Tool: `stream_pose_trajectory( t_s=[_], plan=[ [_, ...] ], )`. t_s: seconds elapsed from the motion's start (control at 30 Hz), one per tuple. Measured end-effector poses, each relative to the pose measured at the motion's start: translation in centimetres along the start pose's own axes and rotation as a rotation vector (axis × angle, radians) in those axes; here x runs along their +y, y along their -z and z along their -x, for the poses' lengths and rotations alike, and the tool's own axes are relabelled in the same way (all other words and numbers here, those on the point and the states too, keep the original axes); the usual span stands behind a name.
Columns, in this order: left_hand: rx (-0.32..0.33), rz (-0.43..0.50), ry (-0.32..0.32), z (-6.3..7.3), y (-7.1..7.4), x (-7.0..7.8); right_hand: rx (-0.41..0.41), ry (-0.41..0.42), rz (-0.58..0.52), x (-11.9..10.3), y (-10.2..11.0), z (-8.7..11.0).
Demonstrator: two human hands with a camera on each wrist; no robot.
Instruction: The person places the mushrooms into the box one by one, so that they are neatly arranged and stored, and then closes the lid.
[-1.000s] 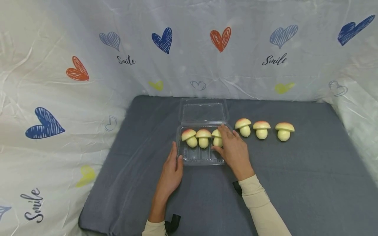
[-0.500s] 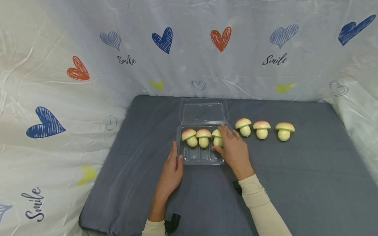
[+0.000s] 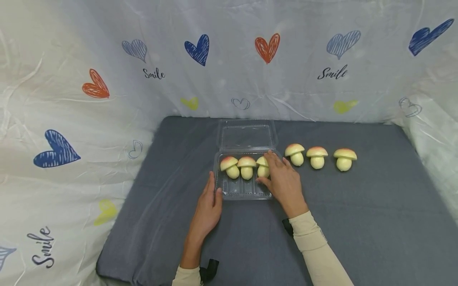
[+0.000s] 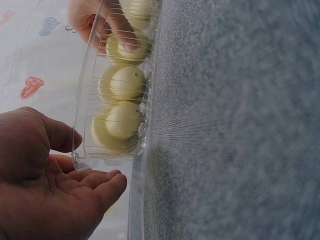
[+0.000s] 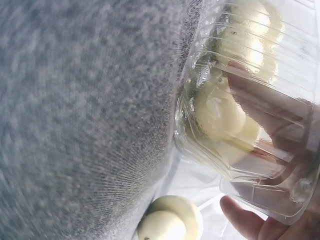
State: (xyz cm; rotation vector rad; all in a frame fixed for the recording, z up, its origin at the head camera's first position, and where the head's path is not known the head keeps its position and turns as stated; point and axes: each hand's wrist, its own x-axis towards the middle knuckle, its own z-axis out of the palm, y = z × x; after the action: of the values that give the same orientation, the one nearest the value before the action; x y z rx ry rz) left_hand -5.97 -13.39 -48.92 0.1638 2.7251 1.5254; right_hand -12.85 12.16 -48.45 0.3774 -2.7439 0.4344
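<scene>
A clear plastic clamshell box [image 3: 247, 196] lies on the table with its lid [image 3: 247, 135] folded back. Along its far side sits a row of cream toy mushrooms with reddish caps, among them a left one [image 3: 229, 167], a middle one [image 3: 247, 167] and another [image 3: 262, 169] partly covered by my right hand [image 3: 286, 184]. That hand reaches over the right wall, its thumb and fingers around a toy mushroom [image 5: 217, 110] at the box's right end, hidden from the head view. My left hand [image 3: 207, 210] rests with straight fingers against the left side, thumb [image 4: 65, 137] at the rim.
Three more toy mushrooms stand in a line right of the box: a near one [image 3: 295, 154], a middle one [image 3: 317, 157] and a far-right one [image 3: 344, 159]. A grey cloth [image 3: 358, 230] covers the table. A white curtain [image 3: 222, 79] printed with hearts hangs behind and at the sides.
Almost nothing moves. Both hands keep their places at the box, and the partly covered mushroom by the right thumb has shifted very slightly left.
</scene>
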Motion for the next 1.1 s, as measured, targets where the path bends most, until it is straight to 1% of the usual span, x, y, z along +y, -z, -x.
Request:
stream_pose_trajectory(
  t_s=[0.13,0.23,0.3,0.37,0.47,0.57,0.77,0.93,1.1],
  plan=[
    [-0.001,0.002,0.001,0.1,0.0,0.0,-0.013,-0.011,-0.01,0.0,0.0,0.1],
    [-0.002,0.002,0.0,0.2,-0.1,0.0,-0.03,-0.024,-0.042,0.1,0.2,0.1],
    [-0.002,0.001,0.001,0.2,-0.1,-0.1,-0.048,-0.039,-0.09,0.1,0.4,0.1],
    [-0.001,0.001,-0.002,0.2,-0.1,-0.2,-0.058,-0.071,-0.152,0.2,0.8,0.2],
    [-0.001,0.002,-0.002,0.1,-0.1,-0.2,-0.052,-0.116,-0.229,0.5,1.6,0.2],
    [0.002,0.001,-0.008,0.1,-0.1,-0.2,-0.016,-0.139,-0.262,0.8,2.4,0.2],
    [0.011,0.002,-0.009,0.2,-0.1,-0.1,0.111,-0.141,-0.27,1.9,4.0,0.1],
    [0.011,0.001,-0.009,0.3,-0.1,0.0,0.203,-0.187,-0.289,3.1,5.5,-0.1],
    [0.011,0.006,-0.009,0.3,-0.1,0.0,0.262,-0.238,-0.294,4.6,6.7,-0.1]
  ],
)
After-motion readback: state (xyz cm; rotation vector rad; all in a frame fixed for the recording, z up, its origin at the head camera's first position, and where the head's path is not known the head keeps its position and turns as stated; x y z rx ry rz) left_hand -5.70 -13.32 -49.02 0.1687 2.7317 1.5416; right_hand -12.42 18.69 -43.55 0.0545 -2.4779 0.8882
